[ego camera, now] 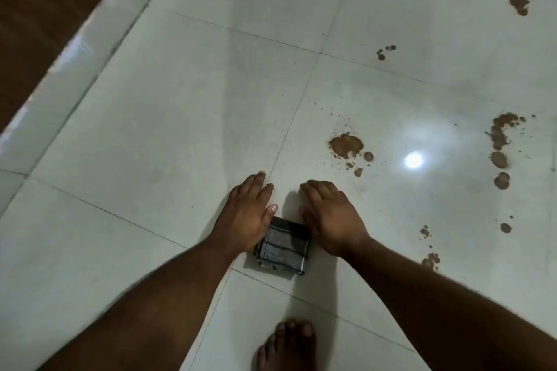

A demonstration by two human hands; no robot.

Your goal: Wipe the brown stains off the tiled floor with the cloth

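Lower centre of frame, between two forearms: folded grey checked cloth [283, 247] flat on the tiled floor [150, 129], long axis roughly left to right, near edge towards a bare foot [287, 346] at bottom centre. Far left, upper corner: dark wooden surface [45, 9] behind a glossy pale skirting strip [75, 54]. Left of cloth: left hand [245, 214], fingers straight and close together, spread on the tile beyond the cloth, heel of palm over its left edge; no grip. Right of cloth: right hand [328, 217], fingers loosely extended and together, palm down beside or just over the right edge; contact not resolvable. Neither hand clearly nearer; cloth behind both sets of fingertips, towards the wrists. Judged: pull back and curl needed before lifting. Further right: nearest brown stain [346, 146] just beyond the right fingertips; more brown stains [500, 153] along the right side up to the top edge. Bright lamp glare [414, 159] between them; floor glossy, probably slick.
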